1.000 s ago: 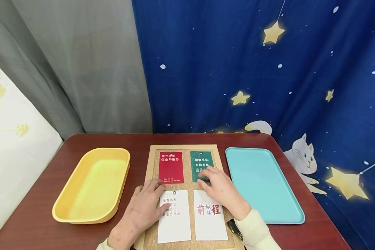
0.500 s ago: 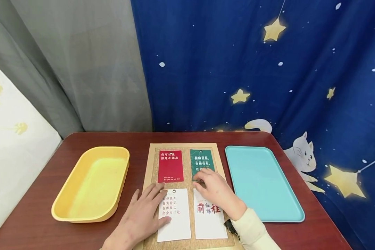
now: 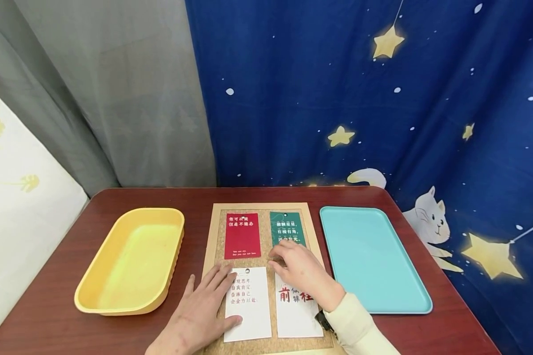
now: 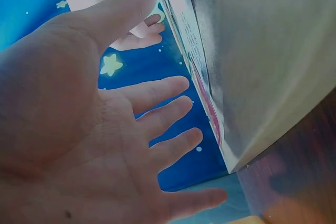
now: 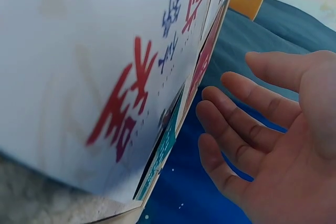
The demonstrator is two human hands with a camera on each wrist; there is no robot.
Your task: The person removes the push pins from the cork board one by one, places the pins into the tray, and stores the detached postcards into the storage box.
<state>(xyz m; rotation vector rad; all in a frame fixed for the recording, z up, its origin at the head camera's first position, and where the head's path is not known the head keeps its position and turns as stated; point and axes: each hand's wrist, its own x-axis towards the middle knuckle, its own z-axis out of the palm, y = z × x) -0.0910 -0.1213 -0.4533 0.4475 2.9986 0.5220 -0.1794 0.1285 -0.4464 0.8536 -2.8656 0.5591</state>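
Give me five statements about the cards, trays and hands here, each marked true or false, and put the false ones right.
1. The yellow tray stands left of the corkboard, the teal tray right of it. True.
2. One white card bears red and blue characters. True.
3. The red card lies in the teal tray. False: it lies on the corkboard, left of the green card.
4. The right hand holds no card. True.
5. The left hand pinches the red card. False: its fingers are spread and hold nothing.
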